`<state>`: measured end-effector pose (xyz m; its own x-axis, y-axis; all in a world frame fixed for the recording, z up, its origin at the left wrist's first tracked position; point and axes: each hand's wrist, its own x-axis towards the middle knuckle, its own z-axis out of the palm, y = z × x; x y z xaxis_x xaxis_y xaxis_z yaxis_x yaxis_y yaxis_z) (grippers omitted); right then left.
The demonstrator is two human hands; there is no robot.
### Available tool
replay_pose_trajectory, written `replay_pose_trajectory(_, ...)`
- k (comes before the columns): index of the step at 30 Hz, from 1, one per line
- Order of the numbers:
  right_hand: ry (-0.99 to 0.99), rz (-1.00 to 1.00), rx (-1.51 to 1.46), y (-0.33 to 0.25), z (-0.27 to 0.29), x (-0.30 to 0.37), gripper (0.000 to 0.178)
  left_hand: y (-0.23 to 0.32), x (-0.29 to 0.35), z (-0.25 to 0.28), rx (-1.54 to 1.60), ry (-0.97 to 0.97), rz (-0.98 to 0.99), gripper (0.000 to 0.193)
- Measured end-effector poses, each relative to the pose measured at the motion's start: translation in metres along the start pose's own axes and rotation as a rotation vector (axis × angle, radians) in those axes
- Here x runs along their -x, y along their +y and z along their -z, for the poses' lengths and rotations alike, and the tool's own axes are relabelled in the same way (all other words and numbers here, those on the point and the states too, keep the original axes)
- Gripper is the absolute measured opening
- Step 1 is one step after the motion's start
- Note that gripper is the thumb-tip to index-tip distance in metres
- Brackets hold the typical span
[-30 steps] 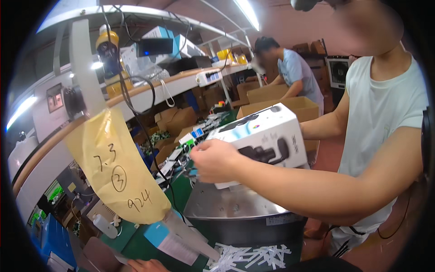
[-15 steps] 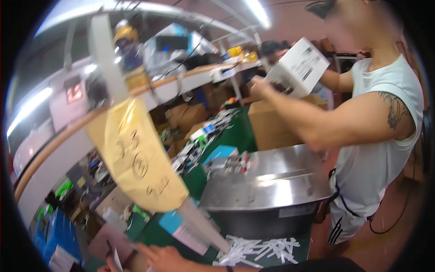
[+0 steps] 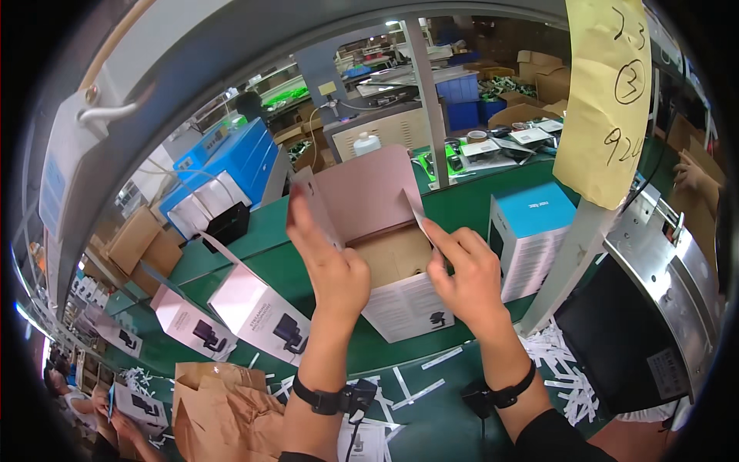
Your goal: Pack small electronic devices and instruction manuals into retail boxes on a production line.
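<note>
A white printed cardboard box [image 3: 408, 309] stands in front of me, its pinkish lid [image 3: 362, 189] raised at the back and bare brown cardboard [image 3: 392, 256] showing inside. My left hand [image 3: 335, 269] lies against the outer side of the left flap, its fingers stretched upward and blurred at the tips. Between thumb and forefinger, my right hand [image 3: 468, 273] pinches the edge of the right flap [image 3: 414, 208]. Both wrists wear black straps with small devices. To the left are two similar boxes with raised flaps, a nearer box [image 3: 258, 312] and a farther box [image 3: 188, 323].
A blue-topped box [image 3: 531, 231] stands right of the open one, beside a post with a yellow paper [image 3: 604, 100]. Paper strips [image 3: 566, 369] lie by a metal-topped machine [image 3: 654, 254]. Crumpled brown paper [image 3: 223, 412] is at front left. Other people's hands show at both sides.
The view has swung left and down from the co-worker and metal machine to the open box. My hands, earlier at the lower edge, are now central on its flaps.
</note>
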<state>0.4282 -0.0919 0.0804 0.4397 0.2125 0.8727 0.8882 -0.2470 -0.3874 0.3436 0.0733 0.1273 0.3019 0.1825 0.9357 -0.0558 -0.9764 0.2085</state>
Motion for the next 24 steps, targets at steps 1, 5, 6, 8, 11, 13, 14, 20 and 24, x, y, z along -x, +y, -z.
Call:
replay_pose_trajectory(1,0.005,-0.006,-0.010,-0.001,-0.005,0.000,0.046,-0.003,0.001,0.004,-0.009,-0.006,-0.007,0.093)
replay_pose_trajectory(5,0.020,0.026,0.035,0.004,-0.001,0.000,0.048,0.002,0.003,0.007,-0.030,0.029,0.003,0.092)
replay_pose_trajectory(6,0.026,0.034,0.013,0.004,0.000,-0.002,0.048,0.001,0.001,0.009,-0.059,0.010,0.085,0.089)
replay_pose_trajectory(8,0.011,0.013,0.018,0.004,0.007,0.000,0.047,-0.008,0.001,0.004,-0.111,0.087,0.099,0.074)
replay_pose_trajectory(11,0.002,-0.014,-0.002,0.006,0.013,-0.004,0.046,-0.005,-0.008,-0.006,-0.002,0.168,0.234,0.067)
replay_pose_trajectory(13,0.005,-0.039,-0.025,0.009,0.013,-0.005,0.045,0.001,-0.015,-0.008,-0.016,0.151,0.281,0.068)
replay_pose_trajectory(14,0.006,-0.041,-0.035,0.012,0.013,-0.005,0.044,0.002,-0.020,-0.012,0.099,0.148,0.250,0.070)
replay_pose_trajectory(20,-0.010,-0.049,-0.009,0.022,0.014,-0.010,0.044,0.011,-0.029,-0.004,-0.110,-0.208,0.441,0.052)
replay_pose_trajectory(24,-0.036,-0.024,-0.033,0.018,0.009,-0.010,0.042,-0.017,0.002,0.016,-0.189,-0.127,0.059,0.014)
